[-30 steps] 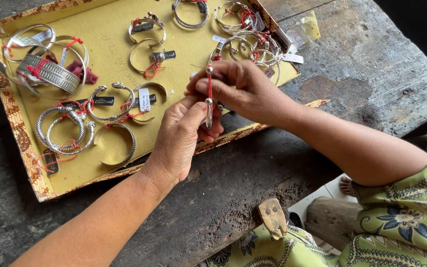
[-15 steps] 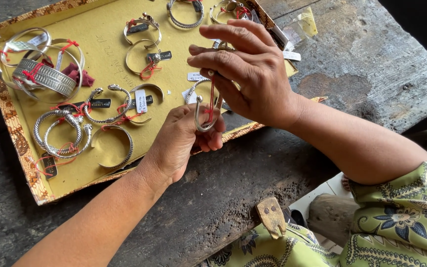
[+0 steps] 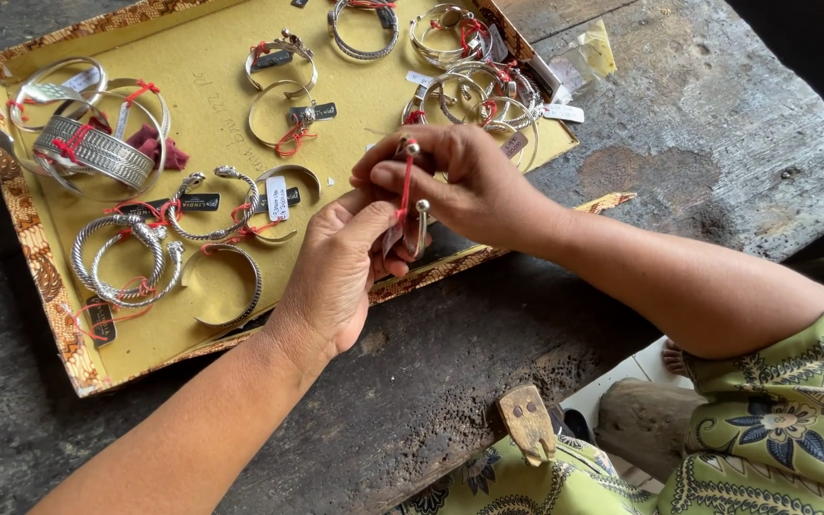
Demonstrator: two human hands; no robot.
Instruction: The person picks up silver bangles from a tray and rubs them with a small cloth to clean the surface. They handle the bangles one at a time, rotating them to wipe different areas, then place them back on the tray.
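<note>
Half a second ago the right hand was spread flat over the bangle, its fingers open. Now the fingers have curled together and the bangle stands more upright between both hands, so the work on its red thread seems to be going on.

From left to right: the wide engraved cuff (image 3: 93, 153) lies at the left side of the yellow tray (image 3: 197, 72), with thin bangles around it. Below it rest the twisted silver bracelets (image 3: 126, 259). The left hand (image 3: 340, 277) comes up from below; its thumb and fingers are closed on the lower part of the open silver bangle (image 3: 419, 221), which has ball ends. The right hand (image 3: 464, 186) pinches the red thread (image 3: 405, 186) at the upper ball end. Both hands hover above the tray's near edge. Behind the right hand a pile of tagged bangles (image 3: 474, 81) crowds the corner, close to the knuckles. The grey counter (image 3: 717, 124) carries the tray.
</note>
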